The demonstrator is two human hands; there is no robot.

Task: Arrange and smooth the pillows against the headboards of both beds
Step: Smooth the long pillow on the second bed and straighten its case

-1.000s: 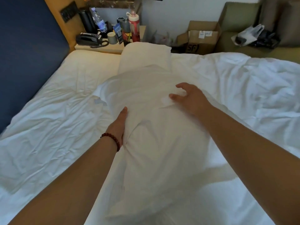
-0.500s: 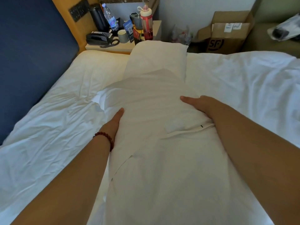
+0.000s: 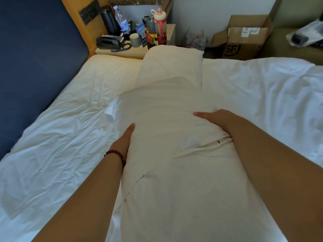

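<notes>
A large white pillow [image 3: 174, 172] lies lengthwise in front of me on the white bed [image 3: 61, 137]. My left hand [image 3: 125, 140], with a red bead bracelet at the wrist, presses flat against its left side. My right hand [image 3: 215, 119] cups its upper right side, fingers wrapped onto the fabric. A second white pillow [image 3: 171, 65] lies beyond it, at the far edge of the bed near the nightstand. The dark blue padded headboard [image 3: 35, 58] runs along the left side of the bed; neither pillow touches it.
A nightstand [image 3: 122, 51] beyond the bed holds a black phone [image 3: 110, 42], a kettle, bottles and a cup. An open cardboard box [image 3: 244, 39] sits on the floor at the back right. The rumpled white duvet [image 3: 271, 93] covers the right side.
My right hand has slid from the top of the near pillow to its right side. The view has moved closer and the pillow now sits held between both hands.
</notes>
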